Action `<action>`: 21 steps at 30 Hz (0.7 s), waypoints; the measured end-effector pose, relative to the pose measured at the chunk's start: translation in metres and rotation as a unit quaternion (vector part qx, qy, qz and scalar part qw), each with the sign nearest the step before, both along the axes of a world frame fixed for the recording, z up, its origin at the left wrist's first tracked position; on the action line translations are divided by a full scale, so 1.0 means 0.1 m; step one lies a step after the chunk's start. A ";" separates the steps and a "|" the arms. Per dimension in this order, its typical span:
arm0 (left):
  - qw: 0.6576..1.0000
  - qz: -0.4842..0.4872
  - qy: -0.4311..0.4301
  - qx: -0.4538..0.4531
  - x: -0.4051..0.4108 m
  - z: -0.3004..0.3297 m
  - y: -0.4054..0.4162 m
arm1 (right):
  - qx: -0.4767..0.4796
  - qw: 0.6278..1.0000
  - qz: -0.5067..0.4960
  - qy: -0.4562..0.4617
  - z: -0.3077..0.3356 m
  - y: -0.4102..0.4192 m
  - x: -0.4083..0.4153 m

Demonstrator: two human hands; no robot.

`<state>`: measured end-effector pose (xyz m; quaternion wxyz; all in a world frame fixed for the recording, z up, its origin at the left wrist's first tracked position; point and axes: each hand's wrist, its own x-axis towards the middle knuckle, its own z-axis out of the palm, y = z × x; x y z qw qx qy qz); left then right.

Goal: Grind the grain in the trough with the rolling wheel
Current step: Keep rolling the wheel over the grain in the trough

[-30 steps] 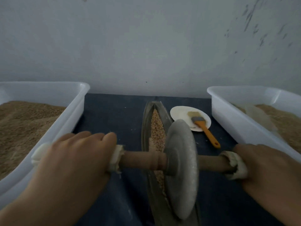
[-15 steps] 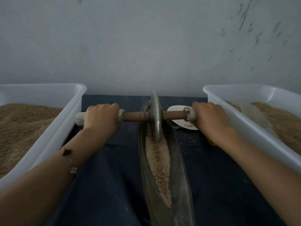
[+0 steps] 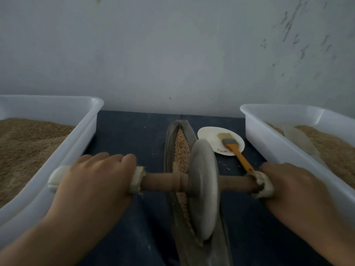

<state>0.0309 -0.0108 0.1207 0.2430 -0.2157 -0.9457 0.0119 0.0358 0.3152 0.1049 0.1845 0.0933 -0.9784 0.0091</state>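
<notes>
Here: rolling wheel (image 3: 203, 189) standing on edge in the trough (image 3: 169, 143), near end, over the grain (image 3: 181, 148).

Wheel set upright, apparently so its rim bears on the grain; wooden axle (image 3: 163, 182) crosses the trough, left hand (image 3: 94, 179) and right hand (image 3: 294, 187) each curled tight round a cloth-wrapped end, probably for even pressure. Flanking white tubs, left (image 3: 84, 135) and right (image 3: 269, 139), hold brown meal or grain; which, unclear. Plate (image 3: 209, 135) with brush (image 3: 235, 148) lies just beside the trough. Wheel hides the grain beneath it; trough's near end is cut off.
</notes>
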 end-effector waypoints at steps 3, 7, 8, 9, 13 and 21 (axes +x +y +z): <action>1.000 0.002 -0.017 0.002 0.03 0.03 -0.01 | 0.009 1.000 0.008 0.019 0.01 0.00 0.10; 0.999 0.043 -0.015 -0.013 -0.15 -0.01 0.07 | -0.008 0.999 0.021 0.028 -0.03 -0.05 -0.14; 0.998 0.062 0.006 -0.020 -0.24 -0.03 0.08 | 0.009 0.999 0.012 0.032 -0.04 -0.06 -0.27; 0.995 0.094 0.008 -0.032 -0.34 -0.04 0.09 | 0.022 1.000 -0.007 0.020 -0.04 -0.08 -0.39; 0.989 0.146 -0.003 -0.012 -0.77 -0.07 0.13 | 0.003 0.998 -0.063 0.019 -0.03 -0.14 -0.89; 0.977 0.192 -0.083 -0.046 -1.15 0.16 0.28 | 0.042 0.994 -0.098 0.002 0.06 -0.24 -1.19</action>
